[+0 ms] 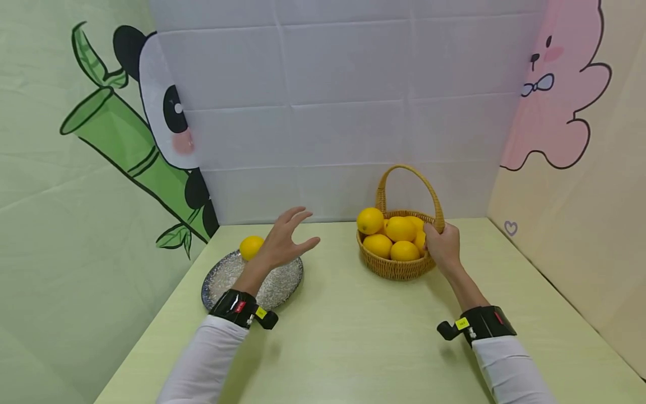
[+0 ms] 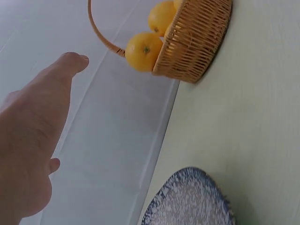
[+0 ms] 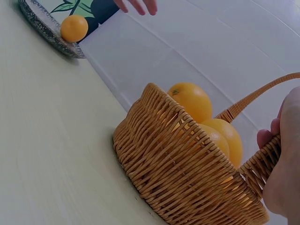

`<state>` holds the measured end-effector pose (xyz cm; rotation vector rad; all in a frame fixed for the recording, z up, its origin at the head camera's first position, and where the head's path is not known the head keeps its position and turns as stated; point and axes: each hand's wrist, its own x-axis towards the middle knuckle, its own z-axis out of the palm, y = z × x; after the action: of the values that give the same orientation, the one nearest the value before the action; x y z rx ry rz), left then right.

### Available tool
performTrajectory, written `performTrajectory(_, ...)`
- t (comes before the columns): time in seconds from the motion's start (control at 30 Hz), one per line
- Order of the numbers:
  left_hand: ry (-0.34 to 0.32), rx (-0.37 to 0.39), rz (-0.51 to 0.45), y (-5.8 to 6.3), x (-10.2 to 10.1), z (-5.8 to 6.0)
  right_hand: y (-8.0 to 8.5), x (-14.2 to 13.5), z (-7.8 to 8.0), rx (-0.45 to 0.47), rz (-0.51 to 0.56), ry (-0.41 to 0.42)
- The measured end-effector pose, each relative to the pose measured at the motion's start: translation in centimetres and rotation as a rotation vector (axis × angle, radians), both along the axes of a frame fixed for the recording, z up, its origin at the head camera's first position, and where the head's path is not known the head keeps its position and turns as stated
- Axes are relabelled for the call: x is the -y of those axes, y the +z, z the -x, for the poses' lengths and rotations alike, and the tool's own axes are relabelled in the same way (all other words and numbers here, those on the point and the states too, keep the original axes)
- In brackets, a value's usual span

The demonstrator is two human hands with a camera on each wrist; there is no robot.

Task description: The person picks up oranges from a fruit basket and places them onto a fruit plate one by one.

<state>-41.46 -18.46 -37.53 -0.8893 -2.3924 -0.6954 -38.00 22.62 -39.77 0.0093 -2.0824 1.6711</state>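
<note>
My right hand [image 1: 444, 244] grips the near side of the handle [image 3: 265, 159] of a round wicker basket [image 1: 396, 270], low down by the rim. Several yellow-orange fruits that look like oranges [image 1: 401, 229] fill the basket, one of them perched on its left rim. My left hand [image 1: 284, 241] is in the air over the right part of a speckled grey plate [image 1: 282, 283] with a dark blue rim, fingers spread and holding nothing. A single orange [image 1: 250, 247] sits at the plate's far edge; in the right wrist view this orange [image 3: 74, 28] rests on the plate.
Both things stand on a pale yellow-green table [image 1: 348, 336]. Behind them rises a white cloth wall [image 1: 323, 123], with a panda and bamboo drawing [image 1: 121, 134] at the left and a pink animal drawing [image 1: 560, 112] at the right.
</note>
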Motion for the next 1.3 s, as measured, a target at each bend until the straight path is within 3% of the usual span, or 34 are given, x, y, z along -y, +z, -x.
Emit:
performTrajectory(0.2,-0.047,0.019,0.038,0.8,-3.8,-0.7,1.7,0.5,-2.0,-0.020,0.021,0.023)
performTrajectory(0.5,-0.090,0.050,0.123,1.0,-9.4,-0.2,1.5,-0.2,-2.0,-0.034,0.028,0.025)
performTrajectory(0.73,-0.051,0.144,0.223,1.2,-13.4,0.2,1.1,-0.8,-1.8,-0.024,0.066,0.055)
performTrajectory(1.07,0.019,0.253,0.309,1.8,-16.4,1.4,0.9,-1.6,-1.2,-0.055,0.073,0.051)
performTrajectory(1.3,0.046,0.321,0.328,1.5,-17.8,2.3,-1.4,-3.2,1.3,-0.089,0.095,0.071)
